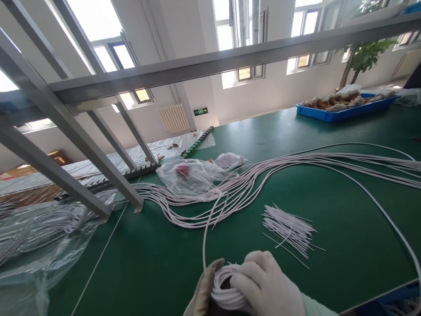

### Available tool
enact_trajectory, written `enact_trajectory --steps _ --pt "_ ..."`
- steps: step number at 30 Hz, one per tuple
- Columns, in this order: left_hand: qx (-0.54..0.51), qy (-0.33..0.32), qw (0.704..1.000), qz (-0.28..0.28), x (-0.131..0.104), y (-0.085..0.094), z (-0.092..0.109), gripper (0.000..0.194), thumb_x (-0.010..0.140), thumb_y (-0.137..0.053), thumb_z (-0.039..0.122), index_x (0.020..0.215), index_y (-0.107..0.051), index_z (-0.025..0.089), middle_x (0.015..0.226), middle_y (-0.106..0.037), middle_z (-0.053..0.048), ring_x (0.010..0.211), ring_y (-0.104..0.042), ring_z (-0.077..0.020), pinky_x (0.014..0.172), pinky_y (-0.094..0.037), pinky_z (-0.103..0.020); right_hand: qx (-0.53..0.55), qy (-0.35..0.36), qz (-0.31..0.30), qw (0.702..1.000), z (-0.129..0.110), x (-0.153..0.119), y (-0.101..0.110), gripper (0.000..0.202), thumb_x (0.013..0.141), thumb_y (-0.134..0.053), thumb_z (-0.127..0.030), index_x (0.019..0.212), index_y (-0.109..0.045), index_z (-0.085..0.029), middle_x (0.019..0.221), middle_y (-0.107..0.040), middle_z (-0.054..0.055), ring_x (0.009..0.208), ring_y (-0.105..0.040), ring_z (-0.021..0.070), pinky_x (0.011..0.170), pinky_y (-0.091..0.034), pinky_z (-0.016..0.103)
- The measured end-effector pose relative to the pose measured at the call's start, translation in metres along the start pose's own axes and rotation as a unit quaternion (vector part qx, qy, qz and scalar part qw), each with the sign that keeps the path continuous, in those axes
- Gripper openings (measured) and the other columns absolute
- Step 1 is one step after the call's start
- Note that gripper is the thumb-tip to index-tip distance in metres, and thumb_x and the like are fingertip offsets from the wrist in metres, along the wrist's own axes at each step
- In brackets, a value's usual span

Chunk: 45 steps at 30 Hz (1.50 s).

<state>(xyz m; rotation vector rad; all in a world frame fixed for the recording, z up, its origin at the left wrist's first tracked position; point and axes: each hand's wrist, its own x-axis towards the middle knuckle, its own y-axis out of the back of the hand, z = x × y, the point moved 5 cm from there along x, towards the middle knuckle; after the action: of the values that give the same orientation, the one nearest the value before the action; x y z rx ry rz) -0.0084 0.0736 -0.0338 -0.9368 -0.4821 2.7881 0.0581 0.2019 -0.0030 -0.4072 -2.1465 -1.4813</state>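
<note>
The green surface (161, 262) fills the lower frame. Grey metal frame bars (83, 155) cross the upper left. A long bundle of white cords (271, 172) runs across mid-frame; one strand (388, 220) loops round the right side, another rises from the hands to the bundle. Clear plastic sheeting (23, 265) lies at lower left, a plastic bag (190, 177) at centre, a blue tray (343, 110) at upper right. A fan of short cut white pieces (289, 227) lies just above the hands.

The coil of white cord (226, 288) sits at bottom centre. The gloved left hand (204, 305) is cupped beneath it; the gloved right hand (270, 289) is closed over its top.

Judgement: the coil is light, soft and springy, likely to unwind if released; grip across the turns. The trailing strand may snag the cut pieces.
</note>
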Motion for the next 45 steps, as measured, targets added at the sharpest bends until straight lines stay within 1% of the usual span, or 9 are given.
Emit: enact_trajectory --steps 4,8,13,16,20,25,33,37,45 --pt "0.179 -0.093 0.979 0.000 0.000 0.001 0.011 0.043 0.100 -0.054 0.054 0.100 -0.081 0.021 0.114 -0.071 -0.016 0.107 -0.067 -0.0337 0.092 -0.058 -0.041 0.122 -0.143 -0.046 0.981 0.010 -0.010 -0.011 0.026 0.109 -0.047 -0.043 0.103 -0.064 -0.023 0.093 -0.064 0.006 0.082 -0.061 0.0241 0.066 -0.055 0.035" --pt "0.085 -0.064 0.994 -0.008 -0.001 -0.001 0.004 0.019 0.097 -0.062 0.032 0.106 -0.078 0.025 0.125 -0.071 -0.011 0.114 -0.068 -0.0309 0.091 -0.060 -0.037 0.223 -0.285 -0.049 0.931 0.012 -0.025 -0.023 0.036 0.111 -0.038 -0.047 0.109 -0.066 -0.024 0.097 -0.065 0.007 0.087 -0.066 0.0236 0.074 -0.059 0.037" --pt "0.044 0.039 0.998 0.010 -0.002 -0.011 0.003 0.005 0.091 -0.075 0.030 0.092 -0.075 0.025 0.094 -0.074 -0.007 0.092 -0.073 -0.0295 0.068 -0.062 -0.034 0.067 -0.232 -0.009 0.970 0.002 -0.022 -0.024 0.051 0.100 -0.061 -0.051 0.141 -0.055 -0.022 0.106 -0.071 0.011 0.087 -0.071 0.0279 0.070 -0.062 0.037" --pt "0.033 0.071 0.996 0.030 -0.004 -0.016 -0.004 0.015 0.092 -0.074 0.039 0.093 -0.075 0.024 0.092 -0.073 -0.005 0.085 -0.072 -0.0257 0.066 -0.062 -0.031 -0.029 -0.188 0.045 0.981 0.000 -0.018 -0.023 0.044 0.111 -0.032 -0.048 0.125 -0.064 -0.020 0.089 -0.073 0.010 0.069 -0.071 0.0249 0.057 -0.060 0.033" --pt "0.013 -0.007 1.000 0.003 -0.003 -0.017 -0.011 0.007 0.093 -0.073 0.034 0.095 -0.078 0.030 0.107 -0.076 -0.003 0.102 -0.073 -0.0234 0.081 -0.063 -0.027 -0.086 -0.150 0.079 0.982 0.003 -0.016 -0.019 0.053 0.112 -0.017 -0.031 0.126 -0.064 -0.014 0.084 -0.076 0.012 0.064 -0.075 0.0243 0.053 -0.061 0.031" --pt "-0.047 0.031 0.998 -0.039 0.002 -0.020 -0.017 0.011 0.093 -0.067 0.022 0.096 -0.077 0.026 0.108 -0.079 -0.009 0.118 -0.072 -0.0309 0.104 -0.060 -0.043 -0.058 -0.161 0.077 0.982 0.004 -0.014 -0.014 0.053 0.112 -0.019 -0.035 0.140 -0.059 -0.013 0.100 -0.079 0.016 0.076 -0.078 0.0249 0.060 -0.065 0.029" --pt "-0.128 0.078 0.988 0.024 -0.006 -0.025 -0.017 0.023 0.103 -0.048 0.012 0.103 -0.065 0.028 0.089 -0.079 0.001 0.080 -0.079 -0.0182 0.085 -0.066 -0.031 -0.078 -0.118 0.092 0.986 0.001 0.009 0.013 0.042 0.108 -0.035 -0.018 0.121 -0.072 -0.001 0.101 -0.080 0.019 0.079 -0.081 0.0252 0.066 -0.069 0.030" --pt "-0.117 0.075 0.989 0.042 -0.010 -0.028 -0.012 0.016 0.102 -0.057 0.017 0.113 -0.065 0.025 0.088 -0.080 -0.001 0.087 -0.080 -0.0210 0.087 -0.066 -0.033 -0.076 -0.098 0.083 0.989 -0.001 0.006 0.013 0.043 0.099 -0.038 -0.011 0.125 -0.070 0.001 0.113 -0.079 0.021 0.094 -0.081 0.0305 0.075 -0.070 0.037" --pt "-0.059 0.118 0.991 0.009 -0.013 -0.027 0.001 0.014 0.091 -0.079 0.025 0.102 -0.070 0.020 0.082 -0.076 -0.001 0.083 -0.079 -0.0206 0.077 -0.066 -0.028 0.117 -0.234 -0.035 0.965 0.005 -0.011 -0.010 0.049 0.099 -0.045 -0.016 0.146 -0.057 -0.018 0.130 -0.073 0.014 0.107 -0.076 0.0282 0.086 -0.068 0.036"
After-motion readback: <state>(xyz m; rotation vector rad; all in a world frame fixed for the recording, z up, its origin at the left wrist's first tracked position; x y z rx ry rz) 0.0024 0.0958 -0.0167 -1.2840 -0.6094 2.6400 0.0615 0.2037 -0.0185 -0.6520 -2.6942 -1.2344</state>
